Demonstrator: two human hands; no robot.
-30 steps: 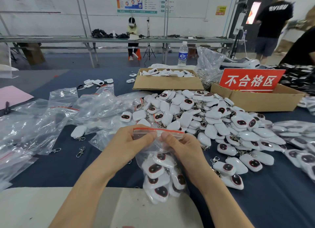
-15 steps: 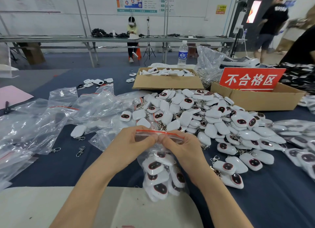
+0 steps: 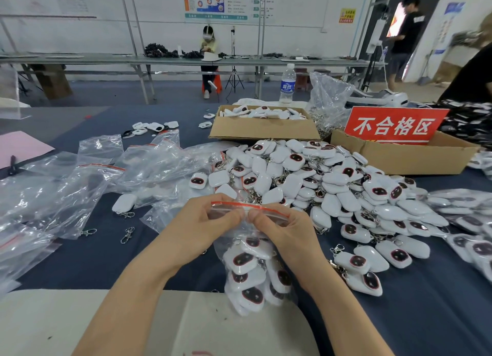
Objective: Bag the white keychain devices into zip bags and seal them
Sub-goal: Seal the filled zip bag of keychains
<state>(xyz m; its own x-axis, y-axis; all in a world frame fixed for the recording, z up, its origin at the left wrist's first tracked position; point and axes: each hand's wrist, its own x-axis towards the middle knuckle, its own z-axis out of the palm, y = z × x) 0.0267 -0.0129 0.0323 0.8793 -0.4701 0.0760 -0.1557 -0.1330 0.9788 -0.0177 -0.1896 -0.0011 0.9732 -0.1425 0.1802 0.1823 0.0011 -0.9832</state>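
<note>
Keychain devices (image 3: 246,275) hang low in the zip bag (image 3: 239,236), so it pulls straight. Above them, the left hand (image 3: 198,222) and right hand (image 3: 286,229) pinch its red strip (image 3: 229,204) with curled fingers, likely to press it shut. Fingers hide the strip's middle, so I cannot tell how much is sealed. Farther off, the loose pile (image 3: 327,185) waits.

Your zip bag (image 3: 239,238) is thin, clear, crinkled plastic with a red seal strip. The keychain devices (image 3: 314,174) are glossy white plastic with shiny metal clasps. Your surface (image 3: 426,315) wears matt dark-blue cloth; the boxes (image 3: 263,130) are dull brown cardboard.
</note>
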